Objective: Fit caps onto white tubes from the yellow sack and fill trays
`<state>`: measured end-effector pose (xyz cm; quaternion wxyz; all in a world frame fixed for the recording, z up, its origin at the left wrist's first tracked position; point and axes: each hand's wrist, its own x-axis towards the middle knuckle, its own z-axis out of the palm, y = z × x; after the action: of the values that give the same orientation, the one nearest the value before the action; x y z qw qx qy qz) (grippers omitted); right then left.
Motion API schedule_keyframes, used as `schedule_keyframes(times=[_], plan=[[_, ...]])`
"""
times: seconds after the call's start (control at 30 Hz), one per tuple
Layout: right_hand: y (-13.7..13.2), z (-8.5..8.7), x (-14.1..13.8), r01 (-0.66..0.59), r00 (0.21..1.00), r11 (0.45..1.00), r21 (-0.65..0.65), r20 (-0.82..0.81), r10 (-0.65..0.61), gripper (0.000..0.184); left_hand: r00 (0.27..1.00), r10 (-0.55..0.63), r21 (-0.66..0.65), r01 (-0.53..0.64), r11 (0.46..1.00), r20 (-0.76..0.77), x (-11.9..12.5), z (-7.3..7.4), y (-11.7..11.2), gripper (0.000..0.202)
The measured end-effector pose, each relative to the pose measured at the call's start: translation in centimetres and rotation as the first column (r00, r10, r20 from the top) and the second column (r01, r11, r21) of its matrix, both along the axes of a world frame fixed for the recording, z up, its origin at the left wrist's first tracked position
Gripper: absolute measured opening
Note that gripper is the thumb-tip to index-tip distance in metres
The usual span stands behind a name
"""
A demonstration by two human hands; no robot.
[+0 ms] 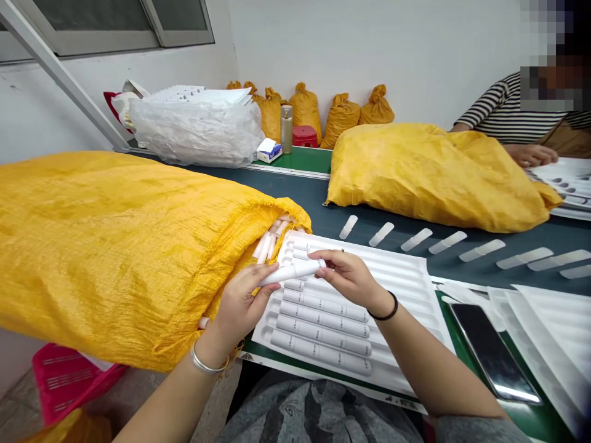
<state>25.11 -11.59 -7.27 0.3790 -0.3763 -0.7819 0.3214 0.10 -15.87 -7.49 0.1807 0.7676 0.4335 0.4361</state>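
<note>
dark green worktop (323, 203) below a plain white wall, carrying a white grooved tray (406, 277) at its near edge. just above the tray's upper left grooves, a white tube (293, 271) held level between both hands: left hand (240, 304) pinching the left end with thumb and fingertips, right hand (351, 277) pinching the right end the same way, remaining fingers loosely curled. both wrists bent inward over the tray, forearms reaching in from the near edge, silver bangle on the left, dark band on the right. nearer than the held tube, several filled grooves (323, 320) with tubes lying side by side. left of the tray, an open yellow sack (115, 246) showing more tubes at its mouth. right of the tray, a dark phone (492, 351). beyond the tray, single tubes (418, 239) spaced in a row. probably best: keep the tube parallel to the grooves, print turned like its neighbours, lower both ends together, press lightly until seated flat.
</note>
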Motion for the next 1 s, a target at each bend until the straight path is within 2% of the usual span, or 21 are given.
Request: schedule_keyframes(times=[0.1,0.3,0.37,0.53,0.67,0.73,0.77,0.83,0.87,0.9,0.93,1.0], plan=[[-0.5,0.3,-0.5,-0.048,0.994,0.979,-0.196,-0.105,0.027,0.031,1.0,-0.017,0.092,0.017,0.996,-0.001,0.4,0.4,-0.1,0.037],[-2.0,0.7,-1.6,-0.091,0.965,0.894,-0.438,-0.261,-0.03,0.035,0.974,0.016,-0.155,0.02,0.988,0.226,0.9,0.1,-0.7,0.039],[-2.4,0.4,-1.5,-0.14,0.95,0.851,-0.506,-0.311,-0.029,0.037,0.978,-0.037,-0.152,0.069,0.986,0.205,0.7,0.1,-0.8,0.042],[-3.4,-0.3,-0.8,-0.246,0.938,0.723,-0.646,-0.348,0.008,0.039,0.973,-0.229,-0.046,0.23,0.972,0.022,0.3,0.7,-0.8,0.045],[-4.5,0.1,-0.5,-0.223,0.943,0.696,-0.682,-0.332,-0.024,0.042,0.97,-0.241,-0.032,0.24,0.97,-0.027,0.7,0.0,-1.3,0.046],[-4.9,0.2,-0.3,-0.181,0.974,0.733,-0.655,-0.222,0.042,0.038,0.965,-0.257,-0.088,0.251,0.964,-0.062,0.9,-0.5,-1.3,0.044],[-4.9,0.2,-0.1,-0.146,0.989,0.785,-0.601,-0.117,0.094,0.034,0.96,-0.264,-0.127,0.252,0.959,-0.091,1.0,-0.6,-1.3,0.044],[-4.3,-0.1,0.3,-0.048,0.98,0.924,-0.378,0.163,0.118,0.026,0.952,-0.261,-0.193,0.229,0.954,-0.16,1.1,0.1,-1.1,0.049],[-3.6,-0.5,0.5,0.011,0.955,0.971,-0.24,0.291,0.061,0.024,0.953,-0.242,-0.194,0.206,0.959,-0.181,1.0,0.9,-1.1,0.055],[-2.6,-0.9,0.7,0.09,0.923,0.988,-0.124,0.383,-0.036,0.023,0.96,-0.214,-0.171,0.183,0.968,-0.183,0.8,2.1,-1.3,0.06],[-1.3,-1.3,0.9,0.192,0.886,0.98,-0.049,0.437,-0.151,0.023,0.97,-0.189,-0.141,0.168,0.976,-0.155,0.4,3.4,-1.8,0.064],[2.2,-2.3,1.3,0.41,0.797,0.912,-0.007,0.49,-0.354,0.024,0.988,-0.152,-0.083,0.154,0.985,0.028,-0.5,5.8,-3.5,0.062]])
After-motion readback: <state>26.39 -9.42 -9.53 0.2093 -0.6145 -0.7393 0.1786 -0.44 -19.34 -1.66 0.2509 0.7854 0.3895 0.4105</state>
